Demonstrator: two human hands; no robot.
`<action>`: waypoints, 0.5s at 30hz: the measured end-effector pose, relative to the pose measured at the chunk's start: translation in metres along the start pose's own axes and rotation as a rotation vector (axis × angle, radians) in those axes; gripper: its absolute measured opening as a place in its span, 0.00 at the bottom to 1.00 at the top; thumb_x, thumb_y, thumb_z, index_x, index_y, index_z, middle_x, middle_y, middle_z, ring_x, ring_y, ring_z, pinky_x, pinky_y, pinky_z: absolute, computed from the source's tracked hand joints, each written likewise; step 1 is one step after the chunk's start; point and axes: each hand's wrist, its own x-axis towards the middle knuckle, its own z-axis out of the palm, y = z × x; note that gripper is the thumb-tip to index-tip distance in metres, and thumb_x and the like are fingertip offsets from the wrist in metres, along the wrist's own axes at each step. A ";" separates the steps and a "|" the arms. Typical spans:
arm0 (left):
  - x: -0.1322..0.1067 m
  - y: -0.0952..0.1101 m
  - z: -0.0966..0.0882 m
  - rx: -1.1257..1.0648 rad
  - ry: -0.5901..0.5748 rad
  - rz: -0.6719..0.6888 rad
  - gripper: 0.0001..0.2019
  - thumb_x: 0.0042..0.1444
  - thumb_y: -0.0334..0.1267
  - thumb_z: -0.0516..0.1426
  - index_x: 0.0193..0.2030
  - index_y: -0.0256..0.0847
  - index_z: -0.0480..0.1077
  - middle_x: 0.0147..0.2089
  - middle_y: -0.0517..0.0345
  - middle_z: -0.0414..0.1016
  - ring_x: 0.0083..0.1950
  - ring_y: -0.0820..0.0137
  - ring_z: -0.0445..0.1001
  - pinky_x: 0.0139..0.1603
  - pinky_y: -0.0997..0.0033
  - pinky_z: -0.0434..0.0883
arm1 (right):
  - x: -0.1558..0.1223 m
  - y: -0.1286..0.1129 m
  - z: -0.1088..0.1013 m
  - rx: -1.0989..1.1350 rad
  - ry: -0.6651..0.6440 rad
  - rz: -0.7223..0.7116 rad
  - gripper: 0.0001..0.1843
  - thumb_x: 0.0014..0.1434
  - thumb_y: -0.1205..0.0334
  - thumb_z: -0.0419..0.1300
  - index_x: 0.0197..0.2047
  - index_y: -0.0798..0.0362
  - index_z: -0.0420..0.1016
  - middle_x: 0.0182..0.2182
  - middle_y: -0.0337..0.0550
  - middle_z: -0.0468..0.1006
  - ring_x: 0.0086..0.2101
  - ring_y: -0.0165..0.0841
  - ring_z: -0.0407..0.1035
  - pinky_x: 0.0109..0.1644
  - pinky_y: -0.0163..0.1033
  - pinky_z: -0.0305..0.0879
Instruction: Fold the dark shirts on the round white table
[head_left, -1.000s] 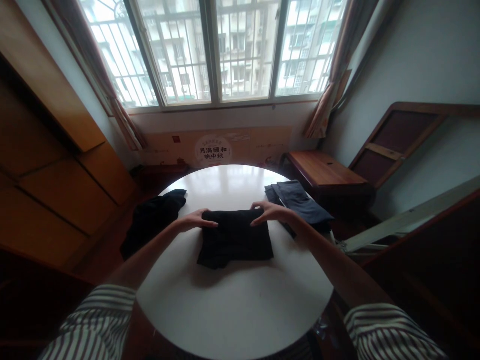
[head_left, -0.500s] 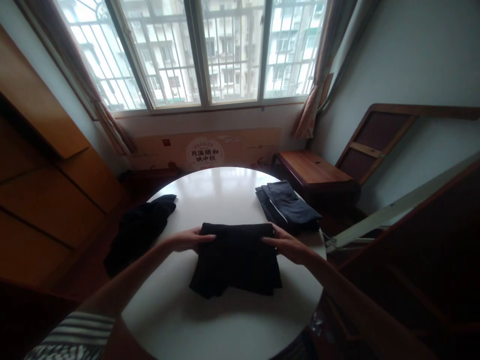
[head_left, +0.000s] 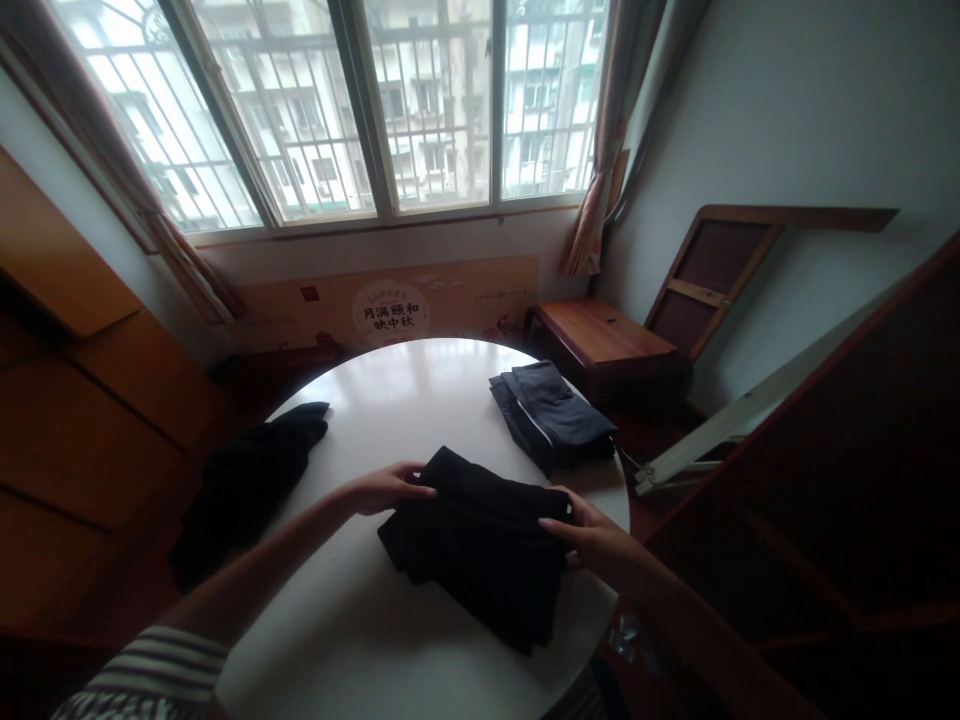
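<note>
Folds in the black garment (head_left: 472,560) are lost in darkness.

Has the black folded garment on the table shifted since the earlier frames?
Yes: the black garment has slid toward the person and twisted at an angle, judged against the navy folded clothes beyond it.

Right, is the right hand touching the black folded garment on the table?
Touching: the head view shows the right hand with its fingers against the right end of the black folded garment, no bare table between them.

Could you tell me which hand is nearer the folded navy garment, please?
Right hand, just in front of the navy garment; left hand farther, beyond the black garment.
</note>
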 end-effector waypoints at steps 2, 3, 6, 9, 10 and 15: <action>0.015 0.017 -0.008 0.072 0.048 0.052 0.29 0.42 0.46 0.72 0.51 0.38 0.75 0.44 0.49 0.81 0.43 0.62 0.80 0.44 0.66 0.76 | -0.004 -0.005 0.001 0.002 0.056 -0.080 0.31 0.46 0.50 0.72 0.51 0.43 0.64 0.37 0.36 0.74 0.31 0.32 0.72 0.28 0.37 0.71; 0.026 0.031 -0.011 0.119 0.078 0.105 0.28 0.43 0.46 0.72 0.50 0.37 0.76 0.43 0.49 0.81 0.42 0.63 0.79 0.44 0.66 0.75 | -0.005 -0.011 0.001 0.011 0.101 -0.132 0.31 0.47 0.50 0.71 0.52 0.43 0.64 0.39 0.37 0.74 0.32 0.34 0.73 0.29 0.39 0.73; 0.069 0.091 -0.010 0.296 0.139 0.335 0.23 0.47 0.43 0.69 0.49 0.34 0.76 0.41 0.49 0.81 0.40 0.64 0.78 0.43 0.66 0.74 | -0.002 -0.037 -0.005 0.052 0.269 -0.309 0.32 0.48 0.50 0.69 0.54 0.42 0.62 0.44 0.41 0.75 0.36 0.37 0.74 0.32 0.42 0.76; 0.125 0.154 0.007 0.519 0.149 0.499 0.18 0.51 0.34 0.63 0.49 0.30 0.77 0.38 0.49 0.81 0.37 0.65 0.77 0.40 0.66 0.73 | 0.015 -0.065 -0.023 0.028 0.447 -0.471 0.33 0.48 0.49 0.68 0.55 0.44 0.61 0.47 0.44 0.75 0.39 0.41 0.74 0.33 0.43 0.76; 0.145 0.170 0.014 0.608 0.171 0.530 0.17 0.52 0.31 0.61 0.49 0.29 0.77 0.38 0.49 0.81 0.36 0.66 0.76 0.39 0.67 0.73 | 0.023 -0.071 -0.031 0.008 0.501 -0.499 0.34 0.48 0.48 0.67 0.56 0.44 0.61 0.47 0.44 0.75 0.40 0.42 0.75 0.33 0.43 0.76; 0.224 0.190 0.047 0.961 0.331 0.530 0.18 0.51 0.22 0.53 0.47 0.27 0.77 0.35 0.49 0.80 0.35 0.68 0.75 0.40 0.69 0.72 | 0.063 -0.072 -0.069 -0.053 0.682 -0.461 0.34 0.49 0.47 0.63 0.57 0.44 0.59 0.49 0.46 0.75 0.44 0.46 0.75 0.35 0.49 0.78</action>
